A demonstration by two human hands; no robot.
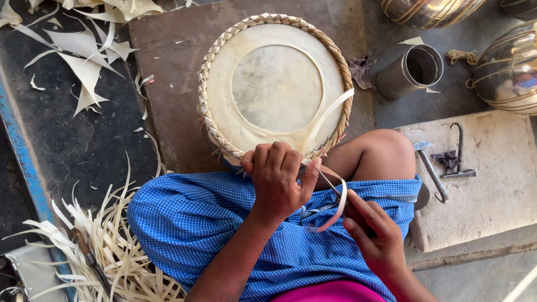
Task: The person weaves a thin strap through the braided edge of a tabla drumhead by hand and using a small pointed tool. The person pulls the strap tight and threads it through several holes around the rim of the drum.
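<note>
Lacing the drum [277,86] rim: left hand [278,180] pinches the pale strip [327,114] at the near edge, right hand [373,232] grips a thin tool. Next, I'd guess, threading it through calls for a steady pull.

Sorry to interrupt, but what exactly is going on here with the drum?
A seated person is working on a round drum head with a braided rim, which rests against their lap on a brown board. Their left hand grips the near edge of the rim, while the right hand holds a pale flat strip that runs up across the skin, along with a thin metal tool. Cut strips lie at left; a hammer lies on a stone slab at right.
</note>
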